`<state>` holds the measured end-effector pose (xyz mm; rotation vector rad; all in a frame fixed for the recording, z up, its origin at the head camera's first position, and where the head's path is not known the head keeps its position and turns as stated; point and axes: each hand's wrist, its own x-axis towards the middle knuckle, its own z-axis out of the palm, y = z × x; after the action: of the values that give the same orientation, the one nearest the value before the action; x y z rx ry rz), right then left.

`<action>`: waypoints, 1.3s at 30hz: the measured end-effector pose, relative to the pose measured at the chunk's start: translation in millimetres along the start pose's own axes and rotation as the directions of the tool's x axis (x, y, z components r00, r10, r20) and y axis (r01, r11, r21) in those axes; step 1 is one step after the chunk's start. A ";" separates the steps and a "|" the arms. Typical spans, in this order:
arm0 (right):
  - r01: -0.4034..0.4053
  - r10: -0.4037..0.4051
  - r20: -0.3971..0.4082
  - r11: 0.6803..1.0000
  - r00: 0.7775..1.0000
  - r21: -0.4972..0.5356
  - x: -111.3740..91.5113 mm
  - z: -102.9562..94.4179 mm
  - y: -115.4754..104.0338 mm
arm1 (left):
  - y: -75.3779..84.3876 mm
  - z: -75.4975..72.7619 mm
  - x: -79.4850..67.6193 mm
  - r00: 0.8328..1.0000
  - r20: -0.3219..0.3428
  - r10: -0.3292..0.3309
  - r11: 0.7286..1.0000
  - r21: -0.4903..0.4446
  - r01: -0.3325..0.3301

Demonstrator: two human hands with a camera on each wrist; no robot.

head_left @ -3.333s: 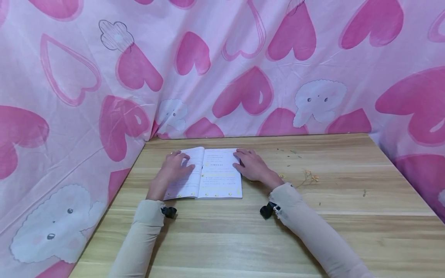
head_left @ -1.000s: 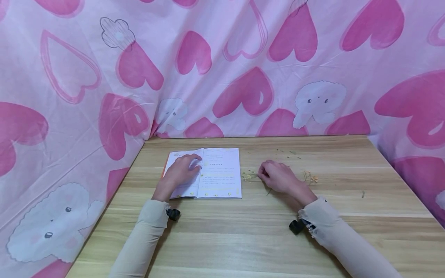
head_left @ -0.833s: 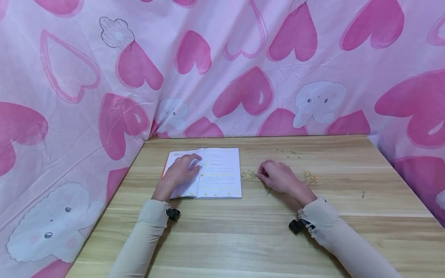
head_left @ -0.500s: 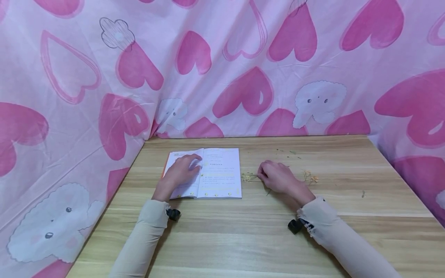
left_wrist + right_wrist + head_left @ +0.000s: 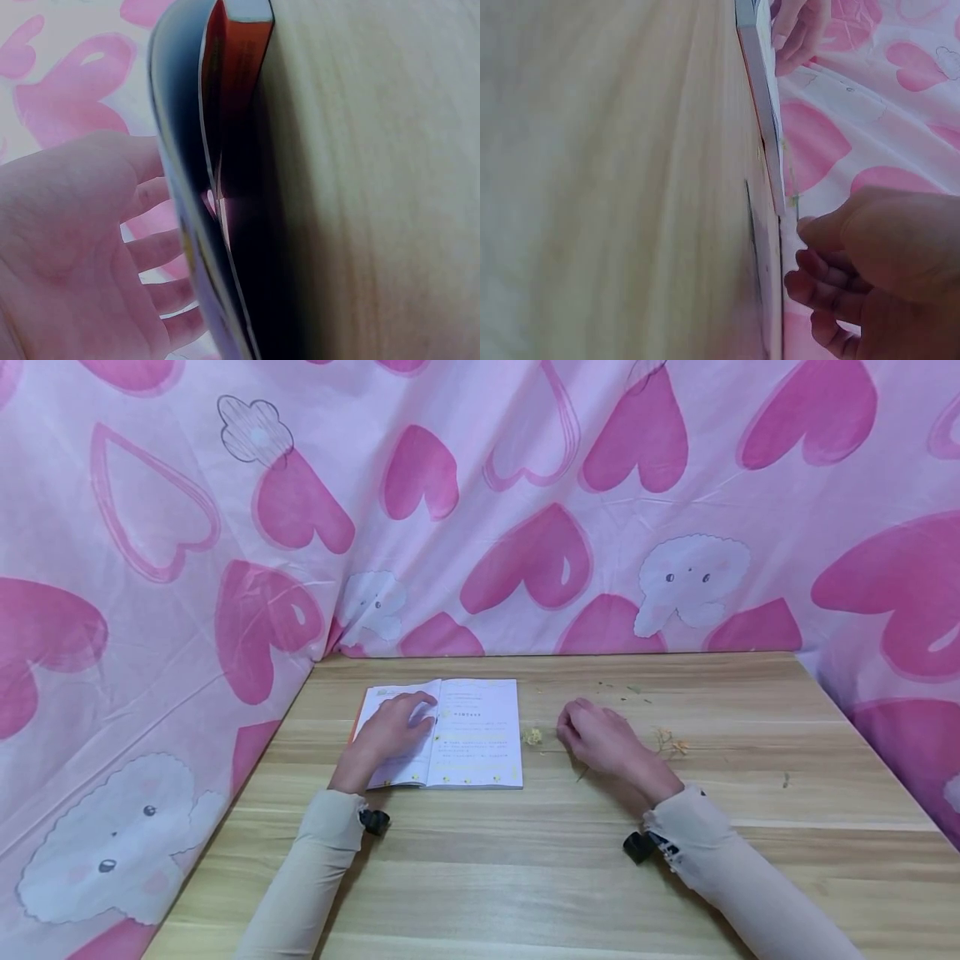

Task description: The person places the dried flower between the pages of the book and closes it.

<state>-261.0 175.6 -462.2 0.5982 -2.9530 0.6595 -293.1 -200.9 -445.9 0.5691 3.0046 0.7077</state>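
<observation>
An open book with printed pages and yellow decorations lies on the wooden table, its orange cover edge showing at the left. My left hand rests on the left page with fingers extended; in the left wrist view that page bows up under the palm side. Right of the book, my right hand pinches the thin stem of a small dried flower sprig between thumb and fingertips. The sprig's pale yellow head points toward the book's right edge. In the right wrist view the green stem stands up from the fingertips.
An orange-yellow dried sprig lies right of my right hand. Another thin stem pokes out beneath that hand. Small plant bits are scattered farther back. A pink heart-patterned cloth hangs behind and beside the table.
Earlier my right hand held the book's right edge; it has since moved right and pinches the sprig, whose head now looks more bunched. The left hand shifted slightly right on its page.
</observation>
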 end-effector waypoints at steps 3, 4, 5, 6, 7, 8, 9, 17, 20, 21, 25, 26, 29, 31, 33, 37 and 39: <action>-0.011 0.011 -0.013 1.000 1.000 0.015 1.6 -2.8 -3.3 | 0.0 0.5 0.1 1.000 -0.002 -0.007 1.000 0.000 0.007; -0.016 0.016 -0.015 1.000 1.000 0.023 2.4 -3.5 -4.7 | 0.2 0.7 0.2 1.000 -0.002 -0.010 1.000 0.000 0.010; -0.018 0.019 -0.019 0.999 1.000 0.028 3.4 -3.8 -6.2 | 0.3 0.9 0.3 1.000 0.000 -0.015 1.000 0.000 0.015; -0.022 0.023 -0.023 0.999 0.999 0.034 4.5 -4.0 -7.9 | 0.5 1.2 0.3 1.000 0.000 -0.019 1.000 0.002 0.019; -0.024 0.025 -0.027 0.999 0.999 0.038 6.0 -3.3 -9.1 | 0.8 1.5 0.5 1.000 0.001 -0.025 1.000 0.002 0.025; -0.026 0.027 -0.030 0.999 0.999 0.042 7.4 -2.6 -10.6 | 1.0 1.7 0.5 1.000 0.002 -0.029 1.000 0.003 0.029; -0.028 0.030 -0.034 0.999 0.999 0.045 8.8 -1.9 -12.5 | 1.1 1.9 0.5 0.999 0.003 -0.032 0.999 0.004 0.032; -0.020 0.025 -0.063 0.998 0.998 0.067 21.4 7.9 -27.8 | -2.9 2.5 1.1 0.999 0.001 -0.043 0.999 0.010 0.043; -0.024 0.028 -0.052 0.996 0.998 0.084 26.0 11.3 -32.4 | -3.7 3.1 1.6 0.999 -0.003 -0.035 0.999 0.010 0.035; -0.026 0.031 -0.047 0.996 0.998 0.090 27.4 12.4 -33.7 | -3.5 3.1 1.5 0.999 -0.004 -0.033 0.999 0.010 0.033; -0.032 0.036 -0.032 0.994 0.999 0.102 33.0 17.0 -37.7 | -2.2 3.8 1.2 0.999 -0.005 -0.038 0.999 0.015 0.038; -0.030 0.034 -0.033 0.994 0.999 0.103 34.4 18.2 -38.6 | -1.8 3.6 1.0 0.999 -0.005 -0.040 0.999 0.017 0.040; -0.022 0.026 -0.038 0.994 0.999 0.106 39.1 21.4 -42.3 | -0.8 2.8 0.2 0.999 -0.005 -0.047 0.999 0.018 0.047; -0.022 0.026 -0.038 0.994 0.999 0.108 42.9 23.5 -45.2 | -0.9 2.4 -0.3 0.999 -0.006 -0.046 0.999 0.020 0.046; -0.027 0.031 -0.034 0.993 0.999 0.112 46.9 25.9 -48.0 | -1.3 2.2 -0.4 0.999 -0.004 -0.048 0.999 0.018 0.048; -0.044 0.047 -0.028 0.992 0.998 0.118 54.6 30.5 -52.8 | -2.9 3.0 0.3 0.999 -0.005 -0.044 0.999 0.019 0.044; -0.049 0.053 -0.031 0.992 0.998 0.116 58.0 32.6 -54.7 | -3.6 3.4 0.8 0.999 -0.006 -0.040 0.999 0.020 0.040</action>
<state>-292.6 95.5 -462.1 0.5155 -2.9230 0.8405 -294.8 -202.1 -450.5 0.5064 3.0227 0.6786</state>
